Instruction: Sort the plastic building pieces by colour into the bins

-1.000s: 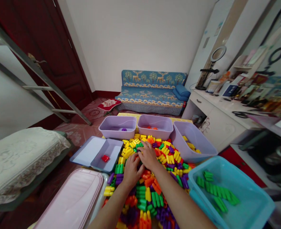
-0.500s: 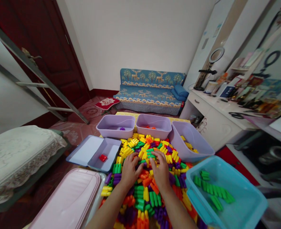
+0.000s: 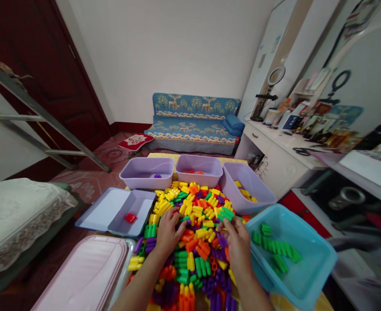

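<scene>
Plastic blocks in yellow, green, orange, red and purple form a wide pile (image 3: 190, 255) on the table. My right hand (image 3: 236, 237), at the pile's right side near the teal bin (image 3: 319, 242), pinches a green block (image 3: 225, 213). Several green blocks lie inside that bin. Over the left-middle of the pile is my left hand (image 3: 170, 229), fingers curled around what looks like a purple and green piece, partly hidden. Lilac bins behind the pile hold purple (image 3: 157, 176), orange (image 3: 195, 172) and yellow (image 3: 247, 194) blocks. A red block (image 3: 130, 217) lies in the blue-grey box (image 3: 140, 203) at left.
A pink lid (image 3: 83, 272) lies at the front left. Beyond the table are a patterned blue sofa (image 3: 190, 125), a small red stool (image 3: 136, 141) and a metal ladder (image 3: 54, 125). A cluttered white dresser (image 3: 281, 147) stands at the right.
My right hand has moved right from the pile's middle towards the teal bin, lifting a green block. The left hand stays at about the same part of the pile. The view has shifted slightly.
</scene>
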Available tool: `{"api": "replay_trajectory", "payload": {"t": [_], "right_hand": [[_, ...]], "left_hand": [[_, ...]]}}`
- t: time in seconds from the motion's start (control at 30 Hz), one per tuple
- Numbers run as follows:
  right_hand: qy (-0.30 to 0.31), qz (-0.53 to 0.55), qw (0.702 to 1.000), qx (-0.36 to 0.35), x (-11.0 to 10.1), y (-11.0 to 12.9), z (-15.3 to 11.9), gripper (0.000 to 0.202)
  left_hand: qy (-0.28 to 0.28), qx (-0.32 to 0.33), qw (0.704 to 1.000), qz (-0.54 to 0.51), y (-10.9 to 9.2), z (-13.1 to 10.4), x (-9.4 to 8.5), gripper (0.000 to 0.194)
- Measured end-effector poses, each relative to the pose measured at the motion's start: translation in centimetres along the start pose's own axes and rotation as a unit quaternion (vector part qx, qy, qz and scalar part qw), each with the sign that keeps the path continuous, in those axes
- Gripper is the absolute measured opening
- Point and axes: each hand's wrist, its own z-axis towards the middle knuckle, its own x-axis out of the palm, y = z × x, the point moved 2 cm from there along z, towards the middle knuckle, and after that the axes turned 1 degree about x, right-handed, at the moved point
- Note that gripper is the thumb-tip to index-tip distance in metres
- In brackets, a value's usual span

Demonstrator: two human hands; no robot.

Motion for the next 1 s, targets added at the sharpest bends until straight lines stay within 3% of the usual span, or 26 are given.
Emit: {"api": "replay_trajectory", "payload": {"t": [0.1,0.17,0.3,0.4,0.47,0.57,0.63,0.7,0.77,0.87,1.0], "right_hand": [[-0.129,0.164,0.977,-0.042,-1.2,2.2,-0.1,0.021],[-0.165,0.214,0.961,-0.052,-1.9,3.3,-0.1,0.023],[-0.147,0.230,0.961,-0.049,-2.2,4.3,-0.3,0.033],[-0.127,0.196,0.971,-0.041,-1.6,3.7,-0.5,0.037],[-0.103,0.129,0.985,-0.044,-1.2,2.7,-0.3,0.040],[-0.025,-0.088,0.993,-0.072,-0.5,0.6,0.6,0.042],[0.021,-0.261,0.957,-0.124,-0.2,-0.8,1.3,0.043],[0.037,-0.403,0.897,-0.177,0.0,-2.0,1.9,0.046],[0.034,-0.513,0.838,-0.184,0.5,-2.7,2.1,0.050],[0.039,-0.598,0.789,-0.133,1.7,-3.0,2.5,0.055],[0.141,-0.560,0.809,-0.105,4.8,-3.0,2.7,0.062]], "left_hand": [[0.002,-0.002,1.000,0.001,0.0,0.0,0.0,0.013],[0.003,-0.003,1.000,0.001,-0.1,0.0,0.0,0.013],[0.000,-0.006,1.000,0.001,-0.1,0.0,0.0,0.013],[0.000,-0.006,1.000,0.003,-0.1,0.0,-0.1,0.012],[0.004,-0.007,1.000,0.006,-0.1,0.0,-0.1,0.012],[0.006,-0.007,1.000,0.007,-0.1,0.0,-0.1,0.013],[0.005,-0.006,1.000,0.007,-0.1,0.0,-0.1,0.013],[0.004,-0.005,1.000,0.007,-0.1,-0.1,0.0,0.013],[0.002,-0.003,1.000,0.005,0.0,-0.1,0.1,0.013],[-0.004,-0.001,1.000,-0.004,0.2,-0.2,0.2,0.020],[-0.010,-0.002,1.000,-0.012,0.4,-0.2,0.4,0.030]]}}
